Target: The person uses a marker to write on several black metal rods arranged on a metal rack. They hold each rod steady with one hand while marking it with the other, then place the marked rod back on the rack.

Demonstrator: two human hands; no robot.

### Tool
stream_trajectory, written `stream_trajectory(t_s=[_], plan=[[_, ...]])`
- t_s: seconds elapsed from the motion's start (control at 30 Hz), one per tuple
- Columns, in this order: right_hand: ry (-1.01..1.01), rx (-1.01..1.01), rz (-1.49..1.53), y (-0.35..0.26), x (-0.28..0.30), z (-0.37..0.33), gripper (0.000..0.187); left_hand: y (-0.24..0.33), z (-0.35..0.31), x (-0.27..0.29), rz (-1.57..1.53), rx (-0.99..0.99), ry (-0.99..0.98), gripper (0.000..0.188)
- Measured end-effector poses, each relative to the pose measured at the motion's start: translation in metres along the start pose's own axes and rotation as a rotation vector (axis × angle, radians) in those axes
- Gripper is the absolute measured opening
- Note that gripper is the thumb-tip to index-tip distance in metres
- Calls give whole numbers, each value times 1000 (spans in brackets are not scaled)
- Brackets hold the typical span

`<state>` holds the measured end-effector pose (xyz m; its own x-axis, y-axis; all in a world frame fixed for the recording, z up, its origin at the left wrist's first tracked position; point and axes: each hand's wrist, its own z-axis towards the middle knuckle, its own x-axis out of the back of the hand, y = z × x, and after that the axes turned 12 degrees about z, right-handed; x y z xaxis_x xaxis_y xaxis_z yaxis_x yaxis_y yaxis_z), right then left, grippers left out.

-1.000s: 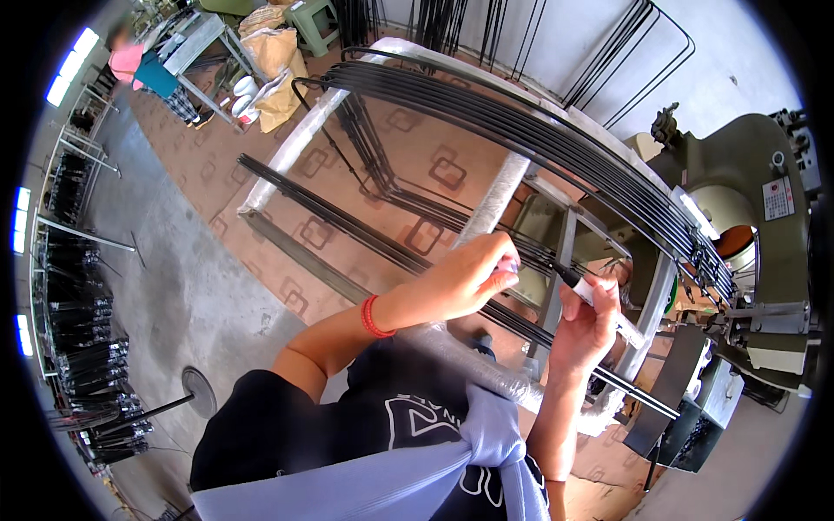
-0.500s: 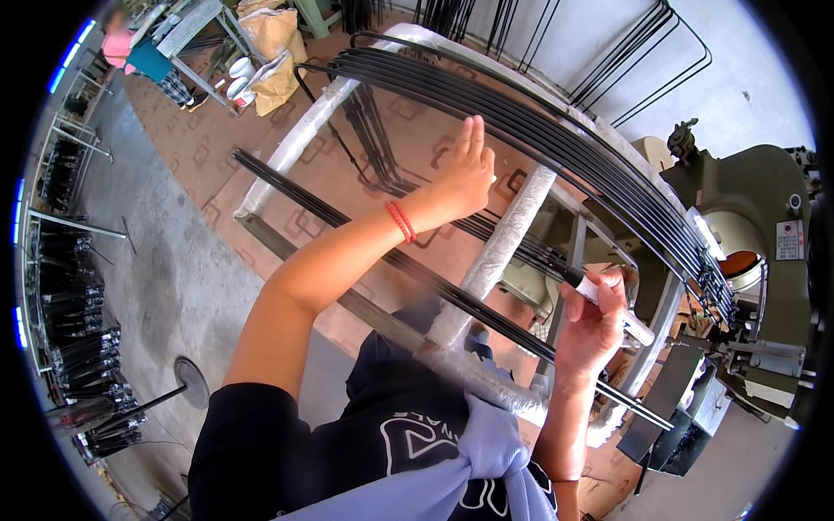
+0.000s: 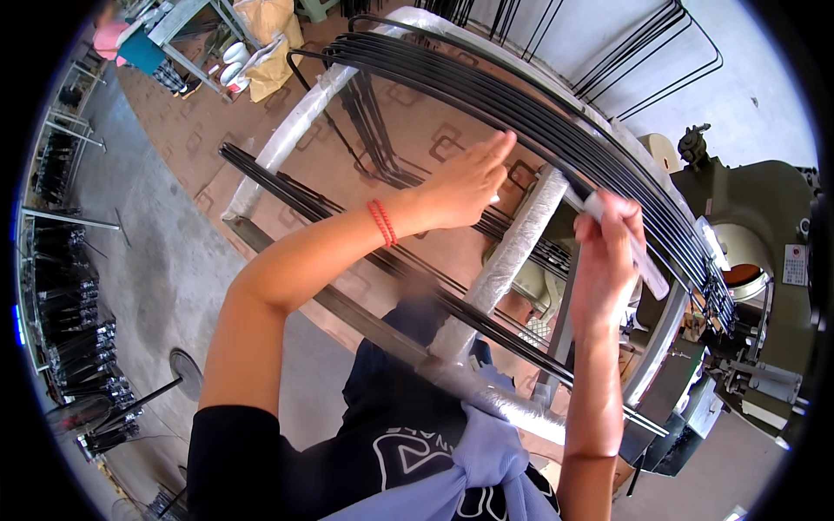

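Several long black rods (image 3: 486, 98), bent at the ends, lie side by side across the far part of a frame wrapped in clear plastic (image 3: 527, 230). My left hand (image 3: 469, 184), a red beaded bracelet at its wrist, reaches over the frame. Its index and middle fingers stretch out close to the nearest rod; whether they touch it is unclear. A small white spot shows beneath that hand, too small to name. To the right, my right hand (image 3: 611, 252) grips a white marker pen (image 3: 650, 271), its dark tip pointing up-left at the rods by the wrapped crossbar.
More black rods (image 3: 287, 189) run along the frame's near side. A green machine (image 3: 747, 204) stands at right, with a dark metal box (image 3: 660, 382) below it. Bent rods (image 3: 647, 52) lean on the wall. Far left, a person (image 3: 143, 52) stands by a table (image 3: 187, 22).
My right hand has brought the marker pen up and away from me, toward the far rods. My left hand has dropped slightly nearer, its fingers now angled more to the right.
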<state>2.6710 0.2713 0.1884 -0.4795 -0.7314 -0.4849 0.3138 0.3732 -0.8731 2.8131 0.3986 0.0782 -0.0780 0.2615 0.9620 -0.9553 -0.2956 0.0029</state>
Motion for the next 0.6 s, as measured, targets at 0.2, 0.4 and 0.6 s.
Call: stream_trajectory(t_s=[0.2,0.4,0.6], plan=[[-70,126,-179,44,-2,56,20,-30,-16,1,133,279,30,25],[-378,336,-649,89,8,79,18,-68,-39,10,146,254,46,23],[-452,570,-815,111,5,96,15,-68,-40,10,143,252,34,20]])
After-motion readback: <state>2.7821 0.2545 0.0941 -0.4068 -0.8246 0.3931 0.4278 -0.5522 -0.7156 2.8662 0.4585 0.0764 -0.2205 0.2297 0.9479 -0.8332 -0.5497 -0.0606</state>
